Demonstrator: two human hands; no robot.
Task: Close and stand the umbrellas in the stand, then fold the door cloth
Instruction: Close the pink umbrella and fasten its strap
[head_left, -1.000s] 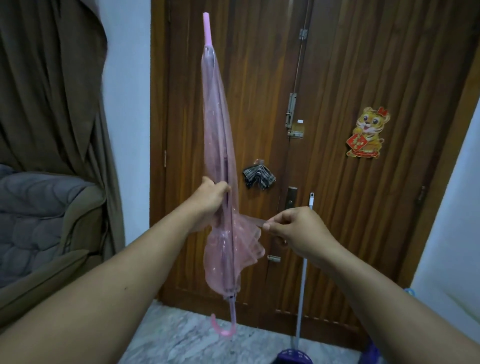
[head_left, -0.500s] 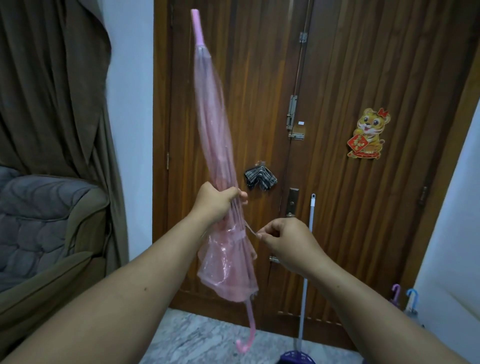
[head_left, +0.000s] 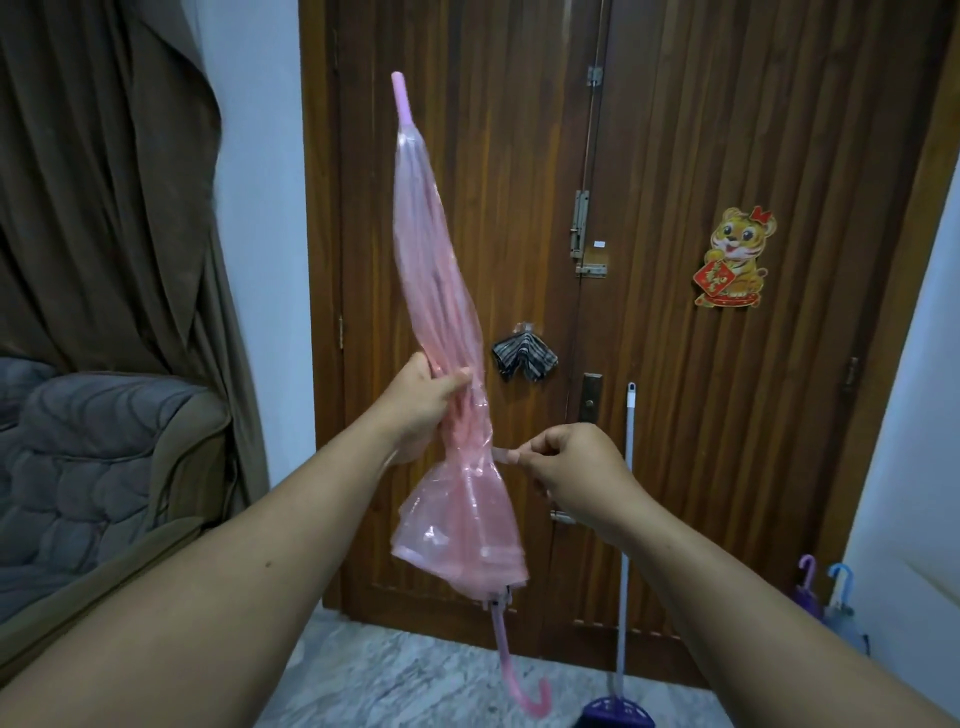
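A closed, see-through pink umbrella (head_left: 441, 291) stands nearly upright in front of me, tip up and hooked handle down near the floor. My left hand (head_left: 423, 402) grips its bunched canopy at the middle. My right hand (head_left: 569, 462) pinches the umbrella's thin closing strap (head_left: 501, 454), drawn out to the right of the canopy. Two more umbrellas, with a purple handle (head_left: 808, 571) and a blue handle (head_left: 841, 577), stand at the lower right by the wall; what holds them is hidden. A small striped cloth (head_left: 524, 357) hangs on the wooden door.
The brown double door (head_left: 675, 364) fills the background, with a tiger sticker (head_left: 735, 257). A broom with a white stick (head_left: 626, 519) leans on the door. A grey-brown armchair (head_left: 93, 467) and brown curtain (head_left: 104, 182) are at left. The floor is marble.
The umbrella has tilted and dropped lower in view, its tip now leaning left. My right hand has drawn the strap closer to the canopy. Both grips are unchanged.
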